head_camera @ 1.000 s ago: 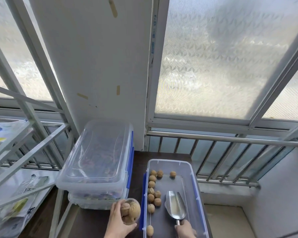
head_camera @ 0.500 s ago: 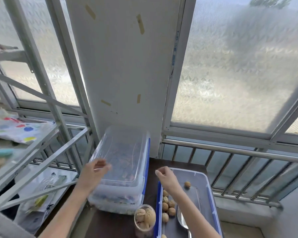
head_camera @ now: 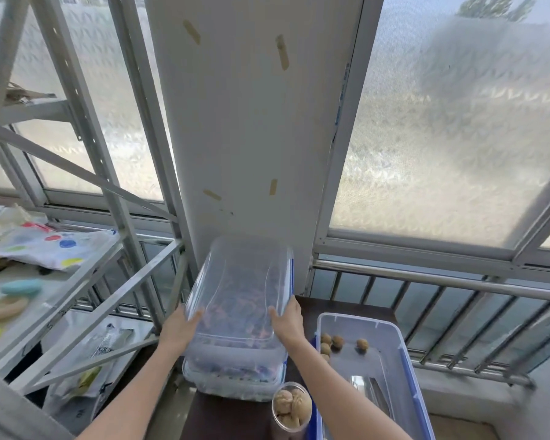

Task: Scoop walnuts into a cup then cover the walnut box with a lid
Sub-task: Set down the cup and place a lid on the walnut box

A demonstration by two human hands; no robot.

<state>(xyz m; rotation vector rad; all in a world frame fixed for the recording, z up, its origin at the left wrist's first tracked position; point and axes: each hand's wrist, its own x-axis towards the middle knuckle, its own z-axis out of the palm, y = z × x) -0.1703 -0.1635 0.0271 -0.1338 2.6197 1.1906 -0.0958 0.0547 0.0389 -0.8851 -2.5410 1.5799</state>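
Already the cup [head_camera: 292, 409] stands full of walnuts on the dark table [head_camera: 232, 417], just left of the open walnut box [head_camera: 391, 341], so the scooping part looks finished. That box sits at the lower right with its blue-edged rim uncovered; only a few loose walnuts [head_camera: 337, 342] lie at its far end, and the metal scoop [head_camera: 370, 393] rests inside it, partly hidden by the right forearm. Covering the box is the step in hand, and it is not yet done.

To the left of the box, clear containers are stacked against the white pillar [head_camera: 251, 138]. The topmost clear piece [head_camera: 240, 292], which is probably the lid, lies on that stack, tilted up toward the pillar. The left hand [head_camera: 181, 327] grips its near left edge, fingers curled over the rim, and the right hand [head_camera: 288, 320] clamps the near right edge the same way. Whether the piece has lifted clear of the container [head_camera: 235, 374] beneath cannot be told.

What remains, as a judgement, is to carry the lid right, over the cup without knocking it, and seat it on the box with the scoop inside or removed.

Beyond, a metal shelf [head_camera: 77, 281] at left holds a spotted cloth [head_camera: 50, 246], and frosted windows [head_camera: 442, 138] rise behind a railing [head_camera: 442, 282].
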